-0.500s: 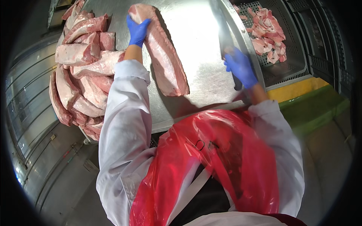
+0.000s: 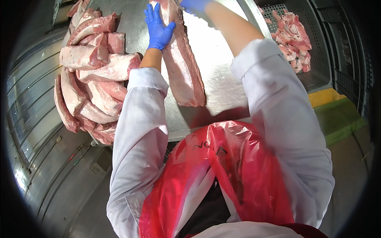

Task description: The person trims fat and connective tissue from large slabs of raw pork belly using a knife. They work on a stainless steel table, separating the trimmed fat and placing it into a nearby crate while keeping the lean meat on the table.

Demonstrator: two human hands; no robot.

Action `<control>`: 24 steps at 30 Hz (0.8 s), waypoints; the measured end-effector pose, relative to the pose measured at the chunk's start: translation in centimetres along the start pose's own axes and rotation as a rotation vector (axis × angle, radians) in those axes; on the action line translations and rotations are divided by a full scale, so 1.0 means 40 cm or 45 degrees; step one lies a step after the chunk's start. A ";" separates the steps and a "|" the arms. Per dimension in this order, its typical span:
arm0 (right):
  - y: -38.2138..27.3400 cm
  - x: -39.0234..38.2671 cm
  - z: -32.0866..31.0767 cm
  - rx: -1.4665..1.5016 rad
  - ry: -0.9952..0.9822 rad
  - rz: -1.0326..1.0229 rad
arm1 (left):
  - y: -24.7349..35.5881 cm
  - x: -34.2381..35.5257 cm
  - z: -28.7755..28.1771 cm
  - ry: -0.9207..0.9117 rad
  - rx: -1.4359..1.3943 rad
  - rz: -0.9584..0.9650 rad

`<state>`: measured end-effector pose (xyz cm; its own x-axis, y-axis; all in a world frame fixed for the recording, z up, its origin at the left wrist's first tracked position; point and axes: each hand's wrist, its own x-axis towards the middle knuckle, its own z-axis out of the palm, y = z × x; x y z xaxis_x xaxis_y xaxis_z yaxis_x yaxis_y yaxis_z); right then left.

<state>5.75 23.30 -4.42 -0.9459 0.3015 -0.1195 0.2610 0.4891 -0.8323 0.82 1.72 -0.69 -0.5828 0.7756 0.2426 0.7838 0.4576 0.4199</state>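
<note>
A long slab of pale pink pork loin (image 2: 183, 75) lies lengthwise on the metal work table (image 2: 222, 75). My left hand (image 2: 159, 32), in a blue glove, presses on the slab's left side toward the far end, its fingers spread. At the upper edge of the view my right hand (image 2: 195, 5), also blue-gloved, is closed beside the slab's far end. It gripped a knife half a second ago; now the blade and handle are mostly hidden by the hand and the frame edge.
Several more pork pieces (image 2: 95, 83) are heaped at the table's left side. On the right, a grey perforated crate (image 2: 317, 75) holds pale trimmings (image 2: 293, 35). Below that crate are a yellow ledge (image 2: 323, 97) and a green one (image 2: 341, 119).
My right hand has swung from the table's right side up and left to the slab's far end. My left hand has flattened and spread on the meat, which appears slightly farther right.
</note>
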 end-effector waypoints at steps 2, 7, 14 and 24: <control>-0.003 0.024 -0.013 -0.007 -0.173 -0.027 | 0.007 -0.009 -0.005 -0.018 -0.046 -0.059; -0.087 0.033 -0.119 0.062 -0.538 0.077 | 0.010 -0.001 -0.005 -0.007 -0.046 -0.029; -0.069 -0.219 -0.007 0.174 -0.337 0.198 | 0.024 0.000 0.009 0.085 -0.103 -0.185; -0.112 -0.661 0.046 0.255 -0.267 0.319 | -0.207 0.025 -0.080 0.071 0.039 -0.580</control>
<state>29.24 11.61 1.48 -0.8818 0.2073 -0.4236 0.4660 0.2452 -0.8501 -6.94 -2.69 -1.15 -0.8793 0.4683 0.0863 0.4506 0.7596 0.4690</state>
